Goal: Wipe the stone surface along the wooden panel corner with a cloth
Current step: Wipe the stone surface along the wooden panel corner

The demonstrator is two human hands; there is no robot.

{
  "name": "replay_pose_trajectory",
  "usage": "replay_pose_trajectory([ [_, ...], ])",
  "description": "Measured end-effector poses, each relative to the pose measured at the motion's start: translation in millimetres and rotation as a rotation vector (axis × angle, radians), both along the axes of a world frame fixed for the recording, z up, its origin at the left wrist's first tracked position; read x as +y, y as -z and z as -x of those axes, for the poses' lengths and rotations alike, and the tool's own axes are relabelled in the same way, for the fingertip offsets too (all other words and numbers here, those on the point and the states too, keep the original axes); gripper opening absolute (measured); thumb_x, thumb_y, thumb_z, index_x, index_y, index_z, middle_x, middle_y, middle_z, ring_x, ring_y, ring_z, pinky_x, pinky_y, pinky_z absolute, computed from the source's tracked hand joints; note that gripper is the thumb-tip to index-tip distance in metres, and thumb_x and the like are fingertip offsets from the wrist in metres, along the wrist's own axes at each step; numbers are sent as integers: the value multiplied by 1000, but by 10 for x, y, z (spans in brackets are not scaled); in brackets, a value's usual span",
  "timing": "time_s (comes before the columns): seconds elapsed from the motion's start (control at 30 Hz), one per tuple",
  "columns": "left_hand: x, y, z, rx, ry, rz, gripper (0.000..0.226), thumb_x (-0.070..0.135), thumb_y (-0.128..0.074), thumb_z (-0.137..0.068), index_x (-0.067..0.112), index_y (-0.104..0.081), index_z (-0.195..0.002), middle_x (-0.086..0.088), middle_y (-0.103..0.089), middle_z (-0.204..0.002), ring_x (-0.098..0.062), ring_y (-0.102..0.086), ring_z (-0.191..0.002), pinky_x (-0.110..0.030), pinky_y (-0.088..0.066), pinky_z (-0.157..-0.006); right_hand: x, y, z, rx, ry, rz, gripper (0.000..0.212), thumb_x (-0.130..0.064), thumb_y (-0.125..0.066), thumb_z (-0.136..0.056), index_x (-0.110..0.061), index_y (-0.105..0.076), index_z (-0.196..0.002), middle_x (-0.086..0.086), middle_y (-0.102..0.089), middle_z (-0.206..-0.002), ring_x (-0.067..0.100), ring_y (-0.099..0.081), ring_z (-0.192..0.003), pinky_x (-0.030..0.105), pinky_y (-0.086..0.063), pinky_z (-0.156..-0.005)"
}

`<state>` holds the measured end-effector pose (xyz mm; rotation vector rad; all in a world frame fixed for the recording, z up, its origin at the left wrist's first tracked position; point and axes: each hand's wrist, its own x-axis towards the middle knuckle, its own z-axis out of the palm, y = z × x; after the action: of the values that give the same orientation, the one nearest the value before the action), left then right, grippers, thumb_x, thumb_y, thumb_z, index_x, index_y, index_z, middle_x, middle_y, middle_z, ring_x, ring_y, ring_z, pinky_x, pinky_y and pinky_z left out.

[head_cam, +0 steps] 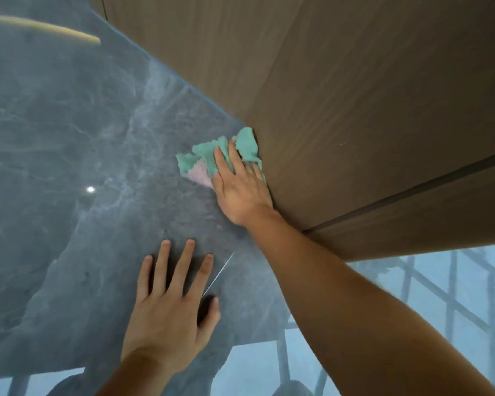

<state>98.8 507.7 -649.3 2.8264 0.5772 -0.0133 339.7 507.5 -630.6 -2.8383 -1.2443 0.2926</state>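
A glossy grey stone surface [83, 138] fills the left and middle of the view. A brown wooden panel [355, 95] meets it along a slanted edge running from top left to lower right. A crumpled teal and pink cloth [212, 155] lies on the stone right against that edge. My right hand [237, 190] presses flat on the cloth, fingers spread over it, beside the panel. My left hand [169, 307] rests flat on the bare stone below, fingers apart, holding nothing.
A dark groove [406, 187] runs across the wooden panel on the right. The stone mirrors window bars [455, 295] at the lower right, a small light spot [90, 189] and a yellowish streak [46, 27] at the top left.
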Motion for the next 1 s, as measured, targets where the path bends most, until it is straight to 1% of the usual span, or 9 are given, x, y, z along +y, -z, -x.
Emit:
replay_pose_trajectory([
  [0.23, 35, -98, -14, 103, 22, 26, 64, 54, -51, -81, 21, -55, -136, -12, -43, -158, -47, -30, -148, -62, -23, -117, -1301, -142, 1424, 202, 141, 15, 62, -42, -26, -98, -30, -5, -155, 1, 3, -165, 24, -17, -150, 48, -24, -116],
  [0.37, 44, -78, 4, 94, 19, 7, 67, 55, -48, -83, 23, -51, -142, -12, -42, -158, -46, -29, -149, -63, -23, -118, -872, -105, 926, 179, 60, 24, 61, -41, -22, -100, -27, 0, -155, 3, 17, -164, 27, -17, -149, 48, -24, -116],
  [0.47, 33, -45, -3, 44, -1, -8, 69, 54, -49, -83, 23, -48, -145, -12, -41, -159, -46, -28, -149, -62, -21, -120, -236, -10, 268, 90, 37, 3, 58, -38, -23, -101, -23, -7, -155, 5, 8, -165, 27, -17, -149, 47, -24, -114],
  [0.53, 11, -13, -4, 9, -9, -16, 69, 53, -50, -83, 23, -48, -145, -13, -42, -159, -46, -30, -148, -61, -21, -120, 149, 26, -67, 78, 15, 11, 57, -36, -24, -102, -21, -10, -155, 7, 4, -165, 26, -7, -151, 46, -19, -119],
  [0.67, 20, 11, -9, -10, -14, -36, 65, 52, -46, -86, 24, -48, -144, -13, -42, -158, -46, -31, -148, -61, -22, -121, 355, 62, -147, 78, 43, 29, 57, -38, -22, -101, -23, -9, -155, 5, 4, -165, 27, 0, -151, 45, -10, -121],
  [0.8, 48, -7, 8, 52, 2, -63, 66, 56, -42, -87, 24, -49, -144, -11, -42, -159, -44, -27, -150, -59, -18, -121, -466, 17, 743, 86, 33, -36, 58, -42, -26, -100, -26, -14, -154, 4, -2, -166, 27, -14, -150, 50, -20, -118],
  [0.9, 36, -18, 8, 40, -3, -47, 65, 54, -46, -85, 21, -53, -140, -13, -42, -158, -46, -28, -148, -61, -20, -121, -1549, -100, 1411, 170, -66, -40, 58, -45, -27, -98, -31, -17, -154, 1, -13, -165, 29, -37, -139, 49, -35, -110],
  [0.97, 12, -41, 4, 55, -8, -69, 66, 53, -42, -86, 23, -47, -145, -13, -38, -161, -46, -27, -149, -61, -19, -121, -2237, -127, 1351, 150, -77, 31, 57, -48, -23, -99, -37, -13, -154, 1, -20, -163, 29, -48, -131, 48, -39, -106],
  [1.0, 5, -45, 0, 56, -11, -76, 66, 53, -41, -88, 24, -45, -147, -12, -37, -161, -46, -26, -150, -60, -18, -122, -2506, -119, 1170, 118, 36, 58, 56, -48, -20, -99, -40, -10, -153, 1, -19, -163, 30, -45, -134, 48, -36, -109],
])
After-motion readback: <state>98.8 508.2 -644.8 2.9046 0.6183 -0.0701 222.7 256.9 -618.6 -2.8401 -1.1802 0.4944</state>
